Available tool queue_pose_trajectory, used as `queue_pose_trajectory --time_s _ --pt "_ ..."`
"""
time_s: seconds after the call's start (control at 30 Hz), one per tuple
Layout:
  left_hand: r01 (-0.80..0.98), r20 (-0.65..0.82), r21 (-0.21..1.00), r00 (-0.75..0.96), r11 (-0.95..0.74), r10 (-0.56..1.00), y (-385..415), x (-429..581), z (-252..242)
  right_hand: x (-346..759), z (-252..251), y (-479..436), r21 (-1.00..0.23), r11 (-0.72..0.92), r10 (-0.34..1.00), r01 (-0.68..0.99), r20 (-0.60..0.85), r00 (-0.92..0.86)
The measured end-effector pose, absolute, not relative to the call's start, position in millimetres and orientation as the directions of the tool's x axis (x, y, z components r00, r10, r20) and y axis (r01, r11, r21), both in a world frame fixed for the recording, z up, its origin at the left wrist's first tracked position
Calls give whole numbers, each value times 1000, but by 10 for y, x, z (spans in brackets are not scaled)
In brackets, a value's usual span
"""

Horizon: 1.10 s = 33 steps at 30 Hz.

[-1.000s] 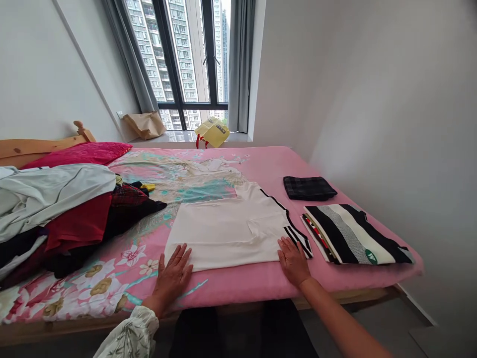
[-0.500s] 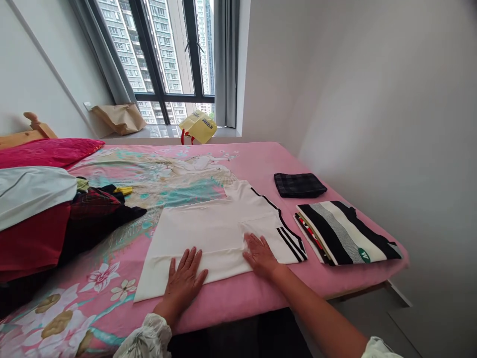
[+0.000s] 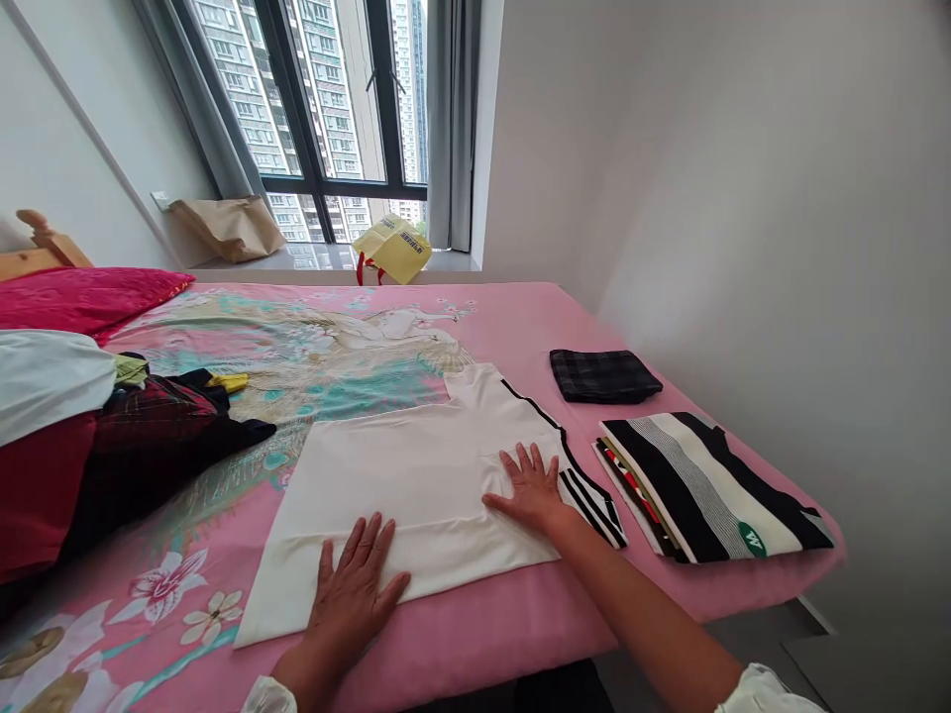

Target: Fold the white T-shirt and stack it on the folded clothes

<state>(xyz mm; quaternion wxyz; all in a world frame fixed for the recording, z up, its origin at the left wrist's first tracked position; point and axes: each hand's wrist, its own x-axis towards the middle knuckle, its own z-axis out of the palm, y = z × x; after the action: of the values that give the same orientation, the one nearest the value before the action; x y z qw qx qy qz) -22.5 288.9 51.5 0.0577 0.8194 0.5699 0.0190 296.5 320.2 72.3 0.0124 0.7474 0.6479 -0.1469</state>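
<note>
A white T-shirt (image 3: 401,460) with black stripes on its sleeve and black trim lies on the bed, its near side folded over lengthwise. My left hand (image 3: 355,579) rests flat on the folded strip near the hem, fingers spread. Farther right, my right hand (image 3: 529,487) lies on the shirt close to the striped sleeve, its fingers apart. Neither hand grips the cloth. To the right of the shirt sits a stack of folded clothes (image 3: 713,485), topped by a black, white and grey striped garment with a green round patch.
A folded dark checked cloth (image 3: 605,376) lies behind the stack. Loose clothes (image 3: 163,436) are heaped at the left on the pink floral bedsheet (image 3: 416,644), before a red pillow (image 3: 96,297). A paper bag (image 3: 230,228) and a yellow bag (image 3: 393,248) stand by the window.
My right hand has slid forward and slightly right over the shirt, with its fingers spreading wider. My left hand remains flat near the hem. The view has shifted a little.
</note>
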Motion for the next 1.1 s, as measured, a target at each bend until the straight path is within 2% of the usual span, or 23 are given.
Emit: queue_pose_trajectory --time_s 0.17,0.3,0.47,0.6,0.73,0.87,1.03,1.1 --pt "935 -168 167 339 -312 926 3021 -133 675 2859 614 3202 -195 -124 979 973 -182 88" --pt "936 -148 162 335 -311 931 3260 -124 668 2968 541 3253 -209 -94 987 973 -145 64" --pt "944 -69 107 321 -313 945 3497 -360 525 3210 490 3360 -169 -220 971 961 -129 199" --pt "948 -120 76 317 -309 941 3606 -491 471 3276 510 3420 -168 -214 967 962 -178 184" --pt "941 -186 106 336 -321 923 3843 -589 488 3282 521 3483 -159 -239 958 958 -201 205" --pt "968 -139 117 237 -221 962 4325 -803 512 3316 517 3575 -104 -240 959 965 -177 220" --pt "984 -20 177 29 -24 999 5073 -1064 518 3486 600 3982 -94 -187 980 978 53 193" --pt "977 14 205 -58 54 998 5307 -1088 470 3541 624 4257 -102 -207 971 973 96 217"
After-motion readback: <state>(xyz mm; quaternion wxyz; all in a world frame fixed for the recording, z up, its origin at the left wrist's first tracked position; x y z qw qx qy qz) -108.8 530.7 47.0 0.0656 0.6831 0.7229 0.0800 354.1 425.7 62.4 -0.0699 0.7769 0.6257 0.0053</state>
